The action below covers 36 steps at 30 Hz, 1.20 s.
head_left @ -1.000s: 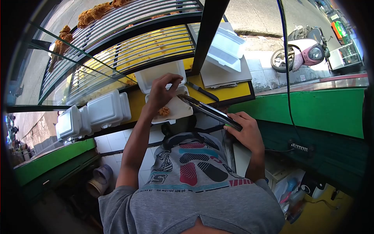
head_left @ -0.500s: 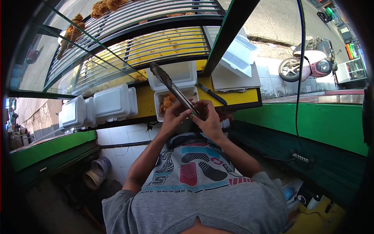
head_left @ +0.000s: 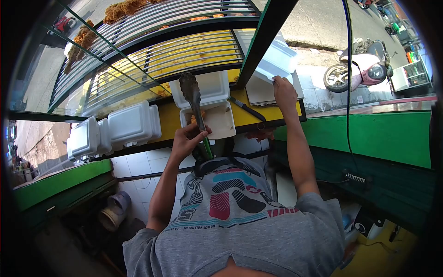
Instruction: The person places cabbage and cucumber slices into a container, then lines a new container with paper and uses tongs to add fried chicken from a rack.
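Note:
My left hand grips a pair of metal tongs with a green handle, their scalloped tips pointing away from me. Behind and below them an open white foam box sits on the counter, and a piece of fried chicken shows partly inside it. Over to the right, my right hand reaches out with its fingers pinched at the near corner of an open foam box. That box rests above a stack of white paper sheets. Between the hands lies a black-handled knife.
Closed foam boxes stand along the counter's left end. Fried chicken lies on the slatted rack behind glass. A dark frame post rises near my right hand. A cable hangs at right; a motorbike is parked outside.
My right hand has left the tongs and moved right and forward to the foam box. My left hand now holds the tongs alone, tilted more upright and shifted slightly left.

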Tool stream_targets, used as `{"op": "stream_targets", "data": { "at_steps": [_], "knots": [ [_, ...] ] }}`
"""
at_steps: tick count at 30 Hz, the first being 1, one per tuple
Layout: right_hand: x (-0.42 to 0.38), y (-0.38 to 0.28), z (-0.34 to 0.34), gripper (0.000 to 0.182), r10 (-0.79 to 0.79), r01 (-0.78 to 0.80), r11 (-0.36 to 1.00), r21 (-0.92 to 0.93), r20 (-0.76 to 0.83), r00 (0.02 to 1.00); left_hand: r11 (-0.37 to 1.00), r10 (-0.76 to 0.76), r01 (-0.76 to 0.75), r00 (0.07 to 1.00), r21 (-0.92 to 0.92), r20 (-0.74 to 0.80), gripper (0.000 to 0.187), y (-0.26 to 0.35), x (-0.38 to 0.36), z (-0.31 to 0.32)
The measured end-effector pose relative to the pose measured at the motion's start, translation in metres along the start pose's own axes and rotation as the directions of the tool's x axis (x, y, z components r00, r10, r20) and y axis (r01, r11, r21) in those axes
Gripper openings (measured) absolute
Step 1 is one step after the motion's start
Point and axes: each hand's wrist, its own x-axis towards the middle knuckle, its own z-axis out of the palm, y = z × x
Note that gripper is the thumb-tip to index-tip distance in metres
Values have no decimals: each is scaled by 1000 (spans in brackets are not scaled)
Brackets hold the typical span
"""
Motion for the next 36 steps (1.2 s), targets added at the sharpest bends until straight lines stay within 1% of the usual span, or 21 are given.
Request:
{"op": "stream_targets", "data": {
  "at_steps": [2,5,6,9,10,13,14,16,17,19,20,22,26,28,29,30,31,32,34,35,36],
  "knots": [
    [-2,6,-5,16,30,-26,999,-44,83,996,1000,7,-7,1000,-24,1,21,0,-4,-2],
    [-29,15,-22,15,70,-72,997,15,67,995,1000,-22,22,1000,-8,-13,20,-1,-9,-9],
    [-41,23,-24,16,51,-53,998,35,47,998,1000,-27,27,1000,-11,-9,20,-2,-11,-11],
    [-70,33,-38,17,56,-59,997,42,72,996,999,15,-16,1000,-38,-8,21,-1,-13,-15],
    [-77,39,-39,21,50,-58,993,104,79,996,999,15,-16,1000,-28,-19,21,0,-14,-17],
    [-92,42,-46,28,100,-103,991,88,36,994,1000,17,-18,999,-14,-29,21,-2,-15,-22],
    [-95,40,-47,28,102,-105,991,88,36,994,1000,25,-25,999,-12,-29,21,-3,-15,-24],
    [-99,33,-52,39,73,-73,990,123,6,997,1000,18,-18,1000,-6,-23,21,-3,-15,-26],
    [-100,28,-54,39,75,-75,989,124,6,997,1000,10,-10,1000,-1,-20,21,-3,-16,-27],
    [-103,20,-58,55,123,-142,983,119,149,981,1000,4,-4,1000,1,-11,22,-7,-17,-30],
    [-104,17,-58,55,125,-143,982,121,149,981,1000,0,0,1000,2,-3,23,-8,-17,-31],
    [-106,13,-60,66,91,-102,992,75,136,987,1000,9,-9,1000,3,-3,23,-7,-18,-32],
    [-109,-1,-81,64,101,-107,994,38,125,987,1000,-13,13,1000,-4,-28,25,-4,-22,-32],
    [-110,-10,-92,59,174,-173,983,57,-13,985,1000,12,-13,999,-9,-34,25,-1,-24,-31],
    [-110,-18,-99,59,163,-162,985,63,-7,987,999,37,-37,999,-12,-33,25,0,-25,-31],
    [-109,-28,-104,55,166,-150,977,149,-97,981,999,38,-38,998,-11,-47,25,0,-25,-31],
    [-110,-36,-106,52,177,-131,963,233,-185,967,998,48,-49,999,-35,-17,25,0,-25,-32],
    [-114,-37,-98,45,94,-37,964,262,-211,973,997,59,-58,998,-59,15,25,0,-25,-31],
    [-122,-62,-77,42,5,13,816,578,-29,1000,997,29,-28,1000,-65,7,26,0,-22,-28],
    [-125,-84,-69,47,-68,-65,736,674,169,983,997,-2,3,1000,-72,14,27,1,-19,-24],
    [-128,-107,-62,52,-162,-165,653,739,349,923,998,17,-14,999,-66,44,29,5,-16,-19]
  ]
}}
